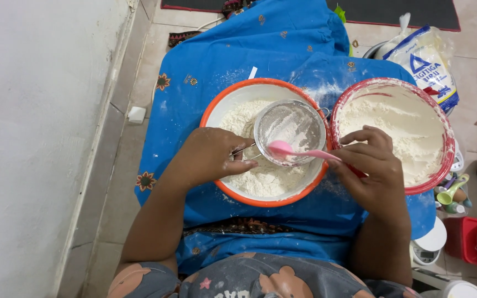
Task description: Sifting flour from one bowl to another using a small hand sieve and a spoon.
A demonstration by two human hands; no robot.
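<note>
My left hand (210, 155) grips the wire handle of a round metal sieve (289, 131), holding it over an orange-rimmed bowl (233, 91) of sifted flour. The sieve mesh is dusted with flour. My right hand (372, 165) holds a pink plastic spoon (299, 150) whose bowl rests on the sieve's near edge. To the right, a red-rimmed bowl (440, 171) full of flour sits touching the orange one, just beyond my right hand.
Both bowls stand on a blue floral cloth (238, 49) spread over a tiled floor. A flour bag (427, 60) lies at back right. Coloured measuring spoons (451, 194), a small white scale (429, 246) and a red container (465, 237) crowd the right edge. A white wall (34, 127) runs along the left.
</note>
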